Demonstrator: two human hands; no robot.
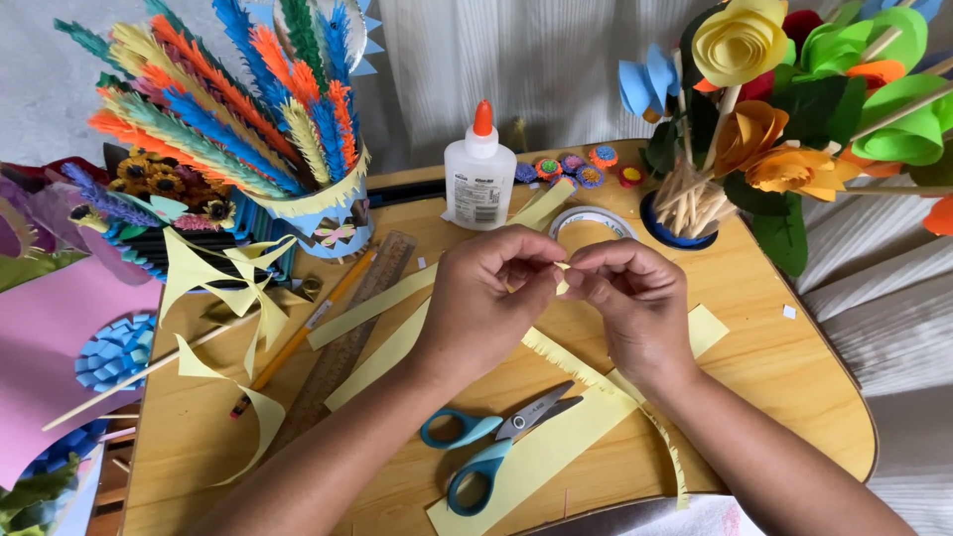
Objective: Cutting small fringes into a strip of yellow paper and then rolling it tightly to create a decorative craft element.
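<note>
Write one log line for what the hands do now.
left hand + right hand: pinch fringed yellow paper strip | scissors: on table

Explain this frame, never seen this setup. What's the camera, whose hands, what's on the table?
There is one picture, from a camera worn on a person's head, looking down at their own two bare hands; no machine is involved. The left hand and right hand meet over a rounded wooden table and pinch the end of a fringed pale yellow paper strip, which trails down over the table's near edge. Below the hands lie blue-handled scissors on plain yellow paper strips. Behind them stand a white glue bottle with an orange cap, a roll of clear tape and small coiled paper discs. A wooden ruler and a pencil lie to the left. Colourful paper feathers stand in a holder at left, paper flowers at right.
</note>
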